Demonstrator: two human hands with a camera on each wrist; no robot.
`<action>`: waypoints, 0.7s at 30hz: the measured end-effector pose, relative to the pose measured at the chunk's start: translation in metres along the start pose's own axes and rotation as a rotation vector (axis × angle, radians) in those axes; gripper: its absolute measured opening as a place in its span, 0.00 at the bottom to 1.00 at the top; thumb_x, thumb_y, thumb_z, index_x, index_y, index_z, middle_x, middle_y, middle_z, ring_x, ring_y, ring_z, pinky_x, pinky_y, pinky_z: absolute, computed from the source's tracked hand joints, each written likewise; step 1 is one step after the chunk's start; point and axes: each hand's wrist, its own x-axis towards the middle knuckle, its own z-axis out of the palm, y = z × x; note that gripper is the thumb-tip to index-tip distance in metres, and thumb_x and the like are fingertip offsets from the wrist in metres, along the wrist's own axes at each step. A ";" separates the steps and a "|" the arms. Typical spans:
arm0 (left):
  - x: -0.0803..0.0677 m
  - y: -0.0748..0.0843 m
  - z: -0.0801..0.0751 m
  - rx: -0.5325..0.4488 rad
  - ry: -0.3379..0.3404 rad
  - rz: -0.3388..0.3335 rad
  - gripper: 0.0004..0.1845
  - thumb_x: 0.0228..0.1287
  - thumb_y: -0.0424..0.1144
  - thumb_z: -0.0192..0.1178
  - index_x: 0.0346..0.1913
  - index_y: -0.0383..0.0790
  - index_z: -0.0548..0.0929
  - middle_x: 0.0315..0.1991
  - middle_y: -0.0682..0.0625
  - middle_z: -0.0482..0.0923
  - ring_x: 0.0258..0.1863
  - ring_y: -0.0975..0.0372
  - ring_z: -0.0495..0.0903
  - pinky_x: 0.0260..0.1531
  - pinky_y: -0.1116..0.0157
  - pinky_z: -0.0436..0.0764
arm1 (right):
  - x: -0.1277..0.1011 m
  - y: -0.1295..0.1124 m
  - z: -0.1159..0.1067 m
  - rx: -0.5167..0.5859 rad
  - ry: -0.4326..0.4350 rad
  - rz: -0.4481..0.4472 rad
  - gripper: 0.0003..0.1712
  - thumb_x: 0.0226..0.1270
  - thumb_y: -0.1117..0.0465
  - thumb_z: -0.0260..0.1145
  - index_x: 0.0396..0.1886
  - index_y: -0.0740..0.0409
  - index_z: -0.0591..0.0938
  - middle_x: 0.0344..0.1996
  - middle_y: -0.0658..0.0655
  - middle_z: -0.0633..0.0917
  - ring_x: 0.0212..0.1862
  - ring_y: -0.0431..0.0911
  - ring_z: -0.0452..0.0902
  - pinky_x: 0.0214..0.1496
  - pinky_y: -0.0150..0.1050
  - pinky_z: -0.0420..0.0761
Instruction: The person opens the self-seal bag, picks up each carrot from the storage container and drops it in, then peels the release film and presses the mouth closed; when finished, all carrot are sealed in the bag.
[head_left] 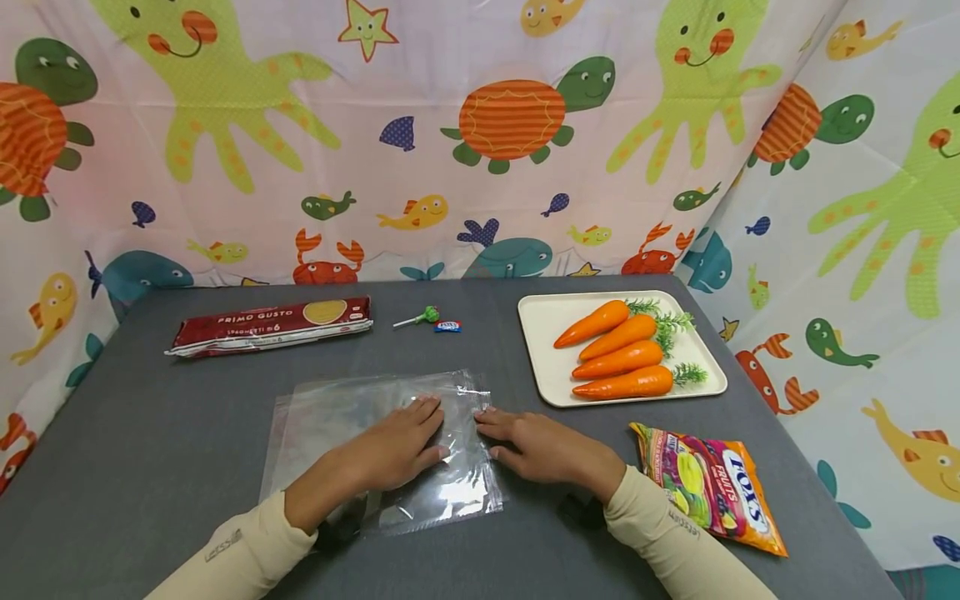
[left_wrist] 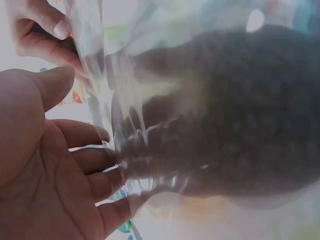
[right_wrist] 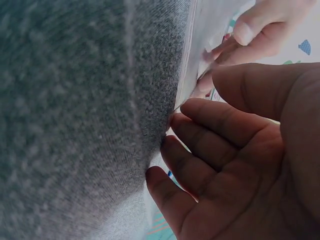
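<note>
A clear plastic bag (head_left: 360,425) lies flat on the grey table (head_left: 150,467). My left hand (head_left: 397,446) rests flat on the bag near its right edge, fingers straight. In the left wrist view that hand (left_wrist: 55,175) shows its open palm against the crinkled bag (left_wrist: 130,150). My right hand (head_left: 536,446) lies flat on the table just right of the bag, fingertips touching its edge. The right wrist view shows this hand (right_wrist: 225,165) with relaxed fingers meeting the bag's edge (right_wrist: 187,75) on the grey cloth.
A white tray (head_left: 540,321) with several carrots (head_left: 618,350) stands at the right. An orange candy bag (head_left: 712,483) lies near my right forearm. A red spaghetti pack (head_left: 270,325), a green lollipop (head_left: 423,317) and a small wrapped sweet (head_left: 447,327) lie farther back. Patterned curtains surround the table.
</note>
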 end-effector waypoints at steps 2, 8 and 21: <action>-0.001 0.000 -0.001 0.003 0.006 0.010 0.32 0.75 0.49 0.51 0.72 0.29 0.62 0.74 0.37 0.52 0.74 0.47 0.49 0.68 0.47 0.56 | 0.000 0.000 0.000 -0.003 0.001 -0.001 0.26 0.74 0.59 0.58 0.68 0.61 0.72 0.70 0.55 0.68 0.70 0.48 0.61 0.69 0.47 0.63; 0.000 -0.001 -0.002 0.056 0.046 0.048 0.26 0.73 0.39 0.56 0.67 0.28 0.69 0.71 0.36 0.60 0.71 0.45 0.58 0.66 0.48 0.62 | -0.001 0.000 0.000 0.002 -0.003 0.012 0.26 0.74 0.59 0.58 0.68 0.61 0.72 0.70 0.55 0.67 0.71 0.48 0.61 0.70 0.47 0.62; -0.008 -0.013 -0.006 -0.029 0.219 0.155 0.16 0.71 0.28 0.55 0.59 0.30 0.78 0.62 0.37 0.73 0.64 0.43 0.68 0.62 0.48 0.67 | -0.001 0.002 0.000 -0.008 0.010 -0.017 0.24 0.74 0.63 0.57 0.67 0.64 0.72 0.70 0.57 0.68 0.70 0.50 0.61 0.69 0.48 0.62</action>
